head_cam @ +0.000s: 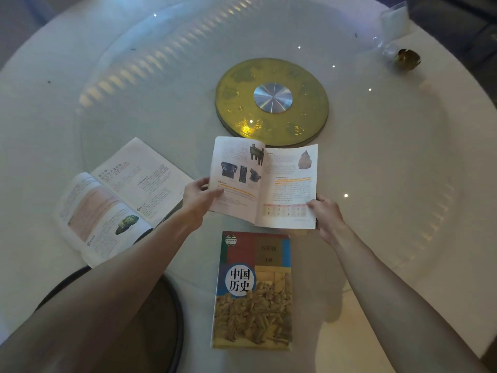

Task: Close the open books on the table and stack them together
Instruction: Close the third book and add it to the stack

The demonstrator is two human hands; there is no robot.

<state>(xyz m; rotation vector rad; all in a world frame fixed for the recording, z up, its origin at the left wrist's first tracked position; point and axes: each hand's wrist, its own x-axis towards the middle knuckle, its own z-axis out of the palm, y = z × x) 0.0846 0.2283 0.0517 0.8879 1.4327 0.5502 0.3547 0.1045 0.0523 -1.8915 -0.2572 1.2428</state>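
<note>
Head view, looking down on a round white counter [403,184]. Both hands hold 1 open book [265,181] by its lower outer corners, near the middle of the counter. The left hand [200,197] pinches the left page edge, thumb on top; the right hand [324,214] grips the right corner, fingers curled underneath. The book seems raised slightly off the surface, pages facing up.

Step in hand, as I judge it: closing this book. The next move calls for folding the 2 halves together, then laying it on the closed book [254,290], which lies just nearer the person.

Count: 3 books in all, 2 open and 1 closed. The second open book [118,200] lies flat to the left, untouched.
</note>
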